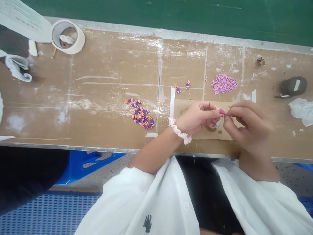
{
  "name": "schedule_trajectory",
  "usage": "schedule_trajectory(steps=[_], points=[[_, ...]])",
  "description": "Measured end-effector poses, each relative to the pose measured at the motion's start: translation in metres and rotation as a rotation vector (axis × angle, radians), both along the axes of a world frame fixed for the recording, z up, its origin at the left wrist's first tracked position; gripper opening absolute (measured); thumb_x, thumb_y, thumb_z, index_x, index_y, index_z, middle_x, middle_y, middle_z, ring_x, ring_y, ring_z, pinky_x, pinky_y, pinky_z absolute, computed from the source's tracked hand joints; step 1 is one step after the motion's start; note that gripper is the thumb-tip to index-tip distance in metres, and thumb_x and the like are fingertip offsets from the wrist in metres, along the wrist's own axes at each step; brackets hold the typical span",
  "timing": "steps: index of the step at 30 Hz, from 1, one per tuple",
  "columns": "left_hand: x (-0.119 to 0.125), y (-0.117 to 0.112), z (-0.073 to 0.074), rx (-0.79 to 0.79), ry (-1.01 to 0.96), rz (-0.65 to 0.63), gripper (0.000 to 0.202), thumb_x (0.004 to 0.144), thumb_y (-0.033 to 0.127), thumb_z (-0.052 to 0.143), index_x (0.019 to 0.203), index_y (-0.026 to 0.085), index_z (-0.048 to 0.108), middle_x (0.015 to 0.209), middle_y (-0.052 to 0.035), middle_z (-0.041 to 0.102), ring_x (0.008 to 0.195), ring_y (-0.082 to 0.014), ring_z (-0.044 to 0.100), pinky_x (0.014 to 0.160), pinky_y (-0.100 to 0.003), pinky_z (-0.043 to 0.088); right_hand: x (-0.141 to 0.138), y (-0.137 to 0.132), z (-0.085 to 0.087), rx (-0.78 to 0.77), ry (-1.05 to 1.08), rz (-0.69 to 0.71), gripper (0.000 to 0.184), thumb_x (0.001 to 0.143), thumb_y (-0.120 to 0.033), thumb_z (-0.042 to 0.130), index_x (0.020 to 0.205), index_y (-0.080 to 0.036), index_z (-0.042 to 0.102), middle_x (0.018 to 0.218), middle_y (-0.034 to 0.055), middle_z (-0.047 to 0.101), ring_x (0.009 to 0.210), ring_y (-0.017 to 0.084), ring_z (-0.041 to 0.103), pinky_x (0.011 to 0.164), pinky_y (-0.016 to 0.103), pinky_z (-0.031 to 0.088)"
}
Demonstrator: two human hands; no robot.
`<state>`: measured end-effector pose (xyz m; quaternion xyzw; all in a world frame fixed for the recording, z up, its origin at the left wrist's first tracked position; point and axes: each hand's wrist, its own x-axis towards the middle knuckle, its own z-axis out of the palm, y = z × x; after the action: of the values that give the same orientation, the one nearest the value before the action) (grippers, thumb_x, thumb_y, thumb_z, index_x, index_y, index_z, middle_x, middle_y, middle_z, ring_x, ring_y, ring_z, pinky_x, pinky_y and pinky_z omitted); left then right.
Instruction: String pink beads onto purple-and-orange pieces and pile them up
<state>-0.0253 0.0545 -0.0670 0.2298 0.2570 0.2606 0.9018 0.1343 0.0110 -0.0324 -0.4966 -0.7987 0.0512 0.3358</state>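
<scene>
No words or numbers can be read here. The white paper sheet point(22, 18) at the top left corner has faint printed lines, too blurry to read. The white cloth shirt point(156, 209) has a small black picture, with no letters.

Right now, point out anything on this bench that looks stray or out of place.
Two purple-and-orange pieces lie apart from the main pile, stray near the pink heap. The cardboard bench top is scuffed and smeared white. Otherwise nothing stands out.
</scene>
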Motion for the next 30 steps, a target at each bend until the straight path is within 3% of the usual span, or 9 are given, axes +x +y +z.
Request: schedule_trajectory(steps=[8, 13, 16, 19, 23, 24, 27, 30], points=[[-0.002, 0.001, -0.001, -0.003, -0.006, -0.009, 0.041, 0.061, 0.038, 0.088, 0.069, 0.012, 0.057, 0.06, 0.0028, 0.055, 0.053, -0.0044, 0.049, 0.053, -0.02, 0.041, 0.001, 0.001, -0.002, -0.008, -0.012, 0.032, 0.02, 0.078, -0.004, 0.06, 0.081, -0.024, 0.059, 0.074, 0.0003, 0.064, 0.058, 0.012, 0.057, 0.047, 0.027, 0.04], [-0.001, 0.006, -0.002, 0.046, 0.034, 0.118, 0.03, 0.068, 0.03, 0.083, 0.072, 0.014, 0.058, 0.065, 0.0031, 0.056, 0.056, -0.004, 0.05, 0.054, -0.018, 0.041, 0.006, 0.01, -0.008, -0.111, 0.102, -0.006, 0.015, 0.082, -0.012, 0.064, 0.086, -0.026, 0.063, 0.08, -0.0001, 0.067, 0.058, 0.012, 0.056, 0.049, 0.028, 0.042], [-0.003, 0.015, -0.008, 0.216, 0.226, 0.32, 0.016, 0.08, 0.023, 0.071, 0.075, 0.016, 0.058, 0.07, 0.0031, 0.056, 0.056, -0.004, 0.048, 0.054, -0.019, 0.04, 0.015, 0.019, -0.014, -0.163, 0.183, -0.092, 0.009, 0.084, -0.018, 0.064, 0.086, -0.027, 0.065, 0.082, 0.0003, 0.067, 0.067, 0.016, 0.06, 0.054, 0.03, 0.047], [-0.011, 0.03, -0.02, 0.531, 0.603, 0.532, 0.012, 0.083, 0.019, 0.065, 0.075, 0.017, 0.056, 0.074, 0.0013, 0.059, 0.063, -0.0066, 0.05, 0.059, -0.021, 0.042, 0.027, 0.029, -0.022, -0.088, 0.118, -0.254, 0.01, 0.084, -0.018, 0.058, 0.078, -0.026, 0.062, 0.076, 0.0008, 0.063, 0.065, 0.017, 0.057, 0.057, 0.032, 0.045], [-0.028, 0.052, -0.048, 0.94, 1.045, 0.6, 0.011, 0.084, 0.024, 0.067, 0.08, 0.019, 0.058, 0.074, -0.0007, 0.057, 0.072, -0.0128, 0.053, 0.072, -0.029, 0.046, 0.041, 0.041, -0.033, -0.148, 0.09, -0.413, 0.016, 0.08, -0.015, 0.048, 0.069, -0.025, 0.051, 0.069, 0.0006, 0.056, 0.064, 0.018, 0.053, 0.06, 0.034, 0.042], [-0.032, 0.055, -0.054, 0.988, 1.095, 0.623, 0.012, 0.084, 0.029, 0.068, 0.087, 0.02, 0.06, 0.076, -0.0012, 0.056, 0.074, -0.014, 0.054, 0.074, -0.03, 0.046, 0.043, 0.044, -0.035, -0.191, 0.091, -0.434, 0.017, 0.08, -0.014, 0.046, 0.067, -0.025, 0.048, 0.068, 0.0009, 0.055, 0.064, 0.018, 0.053, 0.061, 0.034, 0.041], [-0.035, 0.06, -0.066, 1.07, 1.118, 0.774, 0.045, 0.083, 0.044, 0.069, 0.12, 0.027, 0.052, 0.088, -0.0031, 0.055, 0.081, -0.0161, 0.054, 0.077, -0.033, 0.047, 0.047, 0.049, -0.038, -0.312, 0.035, -0.467, 0.022, 0.085, -0.02, 0.042, 0.063, -0.025, 0.04, 0.063, 0.0008, 0.049, 0.06, 0.018, 0.048, 0.059, 0.034, 0.036], [-0.03, 0.055, -0.064, 1.136, 1.056, 0.846, 0.055, 0.087, 0.054, 0.059, 0.133, 0.032, 0.04, 0.094, -0.0038, 0.053, 0.079, -0.0144, 0.053, 0.072, -0.03, 0.048, 0.048, 0.051, -0.041, -0.374, -0.043, -0.456, 0.029, 0.088, -0.033, 0.045, 0.061, -0.024, 0.037, 0.059, 0.0002, 0.046, 0.058, 0.017, 0.044, 0.06, 0.034, 0.034]])
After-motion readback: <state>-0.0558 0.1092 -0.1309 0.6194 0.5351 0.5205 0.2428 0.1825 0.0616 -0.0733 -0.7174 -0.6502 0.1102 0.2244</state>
